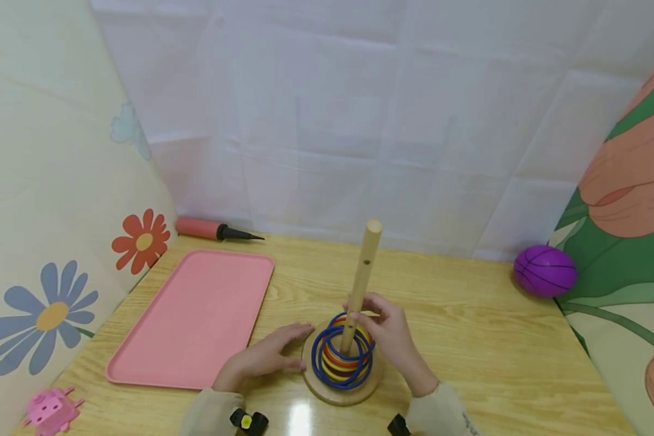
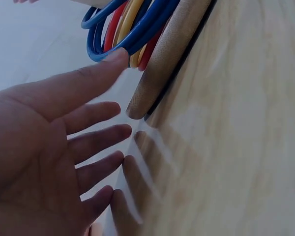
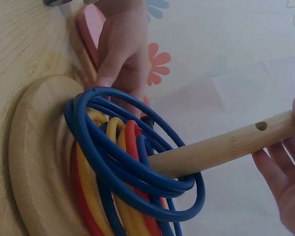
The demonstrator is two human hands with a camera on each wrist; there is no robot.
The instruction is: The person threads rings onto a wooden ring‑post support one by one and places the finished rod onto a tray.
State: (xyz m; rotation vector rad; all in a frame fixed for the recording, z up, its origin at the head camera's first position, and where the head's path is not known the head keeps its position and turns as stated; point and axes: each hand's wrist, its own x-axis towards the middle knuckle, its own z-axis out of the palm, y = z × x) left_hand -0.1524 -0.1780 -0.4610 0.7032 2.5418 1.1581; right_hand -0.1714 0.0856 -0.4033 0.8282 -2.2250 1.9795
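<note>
A wooden post (image 1: 364, 266) rises, tilted in the head view, from a round wooden base (image 1: 342, 399). Blue, yellow and red rings (image 3: 132, 167) lie stacked in a loose pile around its foot, the blue ones uppermost. My right hand (image 1: 389, 330) holds the post above the pile, thumb on one side and fingers on the other. To the left of the base is my left hand (image 1: 269, 354), its fingers spread and fairly straight with nothing in them. In the left wrist view its thumb overlaps a blue ring (image 2: 152, 29); whether they touch I cannot tell.
A pink tray (image 1: 196, 315) lies left of the base, with a red and black hand pump (image 1: 207, 229) behind it. A pink toy (image 1: 53, 412) sits at the near left corner. At the far right is a purple ball (image 1: 545, 270). White cloth hangs behind the table.
</note>
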